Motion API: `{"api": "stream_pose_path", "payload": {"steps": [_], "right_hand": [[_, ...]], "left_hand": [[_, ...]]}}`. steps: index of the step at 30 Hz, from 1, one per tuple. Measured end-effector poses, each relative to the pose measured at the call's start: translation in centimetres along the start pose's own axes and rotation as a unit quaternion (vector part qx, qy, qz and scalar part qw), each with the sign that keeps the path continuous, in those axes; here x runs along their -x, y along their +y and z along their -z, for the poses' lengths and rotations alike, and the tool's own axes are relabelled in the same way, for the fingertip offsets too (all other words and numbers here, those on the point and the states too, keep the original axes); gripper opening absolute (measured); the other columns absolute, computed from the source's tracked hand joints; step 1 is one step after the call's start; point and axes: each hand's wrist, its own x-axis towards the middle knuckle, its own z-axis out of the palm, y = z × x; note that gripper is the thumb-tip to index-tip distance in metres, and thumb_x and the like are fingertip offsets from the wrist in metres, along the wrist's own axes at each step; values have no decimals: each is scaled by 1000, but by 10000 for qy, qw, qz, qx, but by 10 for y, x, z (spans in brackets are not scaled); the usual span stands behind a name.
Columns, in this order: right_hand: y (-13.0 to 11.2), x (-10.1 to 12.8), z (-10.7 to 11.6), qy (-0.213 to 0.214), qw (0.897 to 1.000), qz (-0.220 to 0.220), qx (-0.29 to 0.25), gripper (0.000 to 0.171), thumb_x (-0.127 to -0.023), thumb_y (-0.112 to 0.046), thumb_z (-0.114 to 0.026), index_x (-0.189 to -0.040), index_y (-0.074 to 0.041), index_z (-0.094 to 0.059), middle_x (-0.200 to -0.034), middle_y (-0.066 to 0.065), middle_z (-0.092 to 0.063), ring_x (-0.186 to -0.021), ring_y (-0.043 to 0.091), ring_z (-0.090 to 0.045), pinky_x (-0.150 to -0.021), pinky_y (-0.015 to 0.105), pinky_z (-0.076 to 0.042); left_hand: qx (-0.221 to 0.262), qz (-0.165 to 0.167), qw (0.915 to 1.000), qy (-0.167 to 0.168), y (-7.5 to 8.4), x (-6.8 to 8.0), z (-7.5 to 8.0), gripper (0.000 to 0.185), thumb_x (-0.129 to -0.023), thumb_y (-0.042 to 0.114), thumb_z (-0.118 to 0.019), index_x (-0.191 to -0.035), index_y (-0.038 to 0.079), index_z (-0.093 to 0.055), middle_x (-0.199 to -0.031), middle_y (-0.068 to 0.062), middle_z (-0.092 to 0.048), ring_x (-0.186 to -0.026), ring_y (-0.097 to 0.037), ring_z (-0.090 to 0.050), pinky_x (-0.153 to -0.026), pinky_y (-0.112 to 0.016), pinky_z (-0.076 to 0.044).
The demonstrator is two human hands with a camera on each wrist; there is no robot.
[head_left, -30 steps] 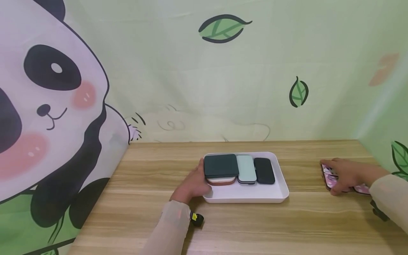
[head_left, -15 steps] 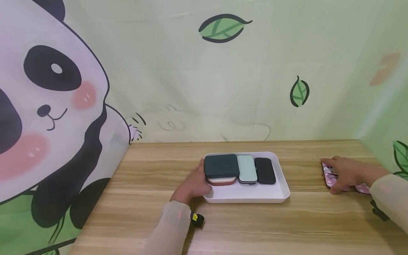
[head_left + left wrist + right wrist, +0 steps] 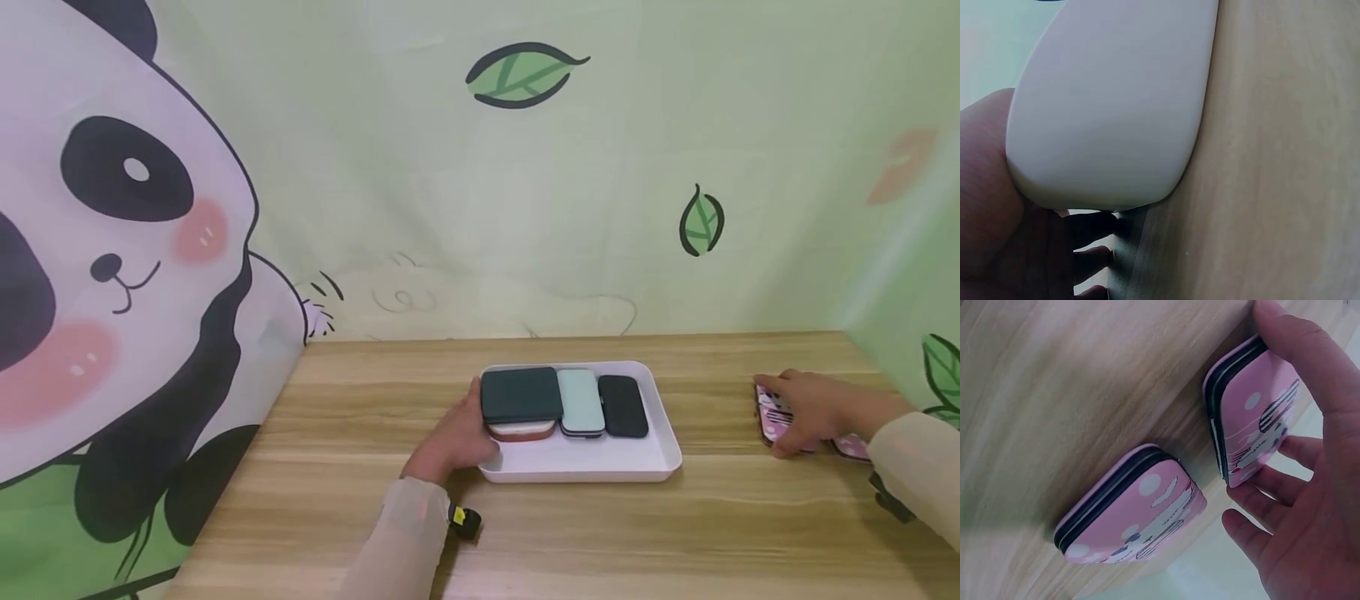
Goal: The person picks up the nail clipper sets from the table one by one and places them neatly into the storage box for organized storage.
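Fingers of the right hand curled around one pink patterned case lying on the wooden table; a second pink case lay just beside. Left hand gripped the white tray's left edge.

A pale green backdrop wraps the scene, a big cartoon panda on its left, scattered green leaves above, and a light wood-grain desk below.
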Motion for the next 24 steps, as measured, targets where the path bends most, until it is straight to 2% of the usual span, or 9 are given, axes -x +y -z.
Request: {"api": "stream_pose_path", "payload": {"steps": [10,14,24], "right_hand": [[-20,-7,2,442,9985,240,195,120,-64,-63,-83,-143,15,-38,-127,43,-51,-115,55,-55,-93,63,-45],[-33,-14,4,664,9974,242,114,121,-65,-63,-83,-143,16,-34,-128,40,-52,-116,51,-55,-96,62,-45],[-60,-29,22,862,9952,398,237,110,-68,-62,-81,-145,6,-41,-131,30,-56,-113,42,-58,-93,59,-48]], "left_hand": [[-22,6,10000,-10,1,2,1,110,-74,14,-69,-161,3,-2,-163,-17,-28,-144,-30,-37,-118,-47,-29],[32,-48,10000,-1,-1,2,-1,110,-73,12,-68,-160,2,-2,-162,-18,-29,-143,-30,-37,-118,-47,-30],[106,22,9999,10,0,1,-1,111,-72,11,-68,-161,4,-1,-162,-18,-29,-142,-30,-38,-118,-47,-30]]}}
